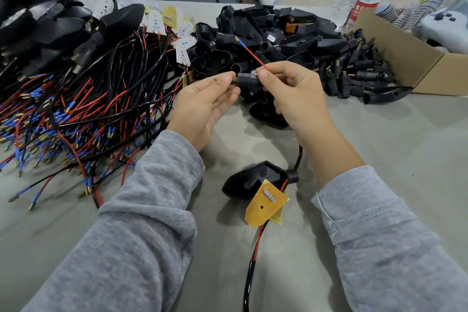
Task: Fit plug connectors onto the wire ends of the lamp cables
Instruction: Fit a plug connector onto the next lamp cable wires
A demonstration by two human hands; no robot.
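- Left hand (205, 104): raised above the tabletop (379, 149), palm turned up and inward, grey sleeve (141, 223) on the forearm; thumb and forefinger pinch the threaded brass end of the plug connector (247, 80).
- Right hand (291, 91): raised opposite the left, fingers curled; thumb and forefinger pinch the red wire (254, 56) just where it leaves the connector.
- Plug connector: black, stubby, held between both hands above the tabletop; long axis roughly level, running left to right, brass end toward the left hand.
- Red wire: rises up and left, away from the right hand, ending in a blue sleeve with a brass tip (237, 38).
- Lamp housing (253, 180): black, on the tabletop near the person, yellow circuit board (263, 206) hanging out; black cable (249, 281) trailing toward the bottom edge.
- Wire heap (76, 114): red and black leads with blue-sleeved ends, far left.
- Housing pile (273, 33): black shells, behind the hands.
- Loose connectors (354, 76): right of the pile, beside a cardboard box (405, 58).
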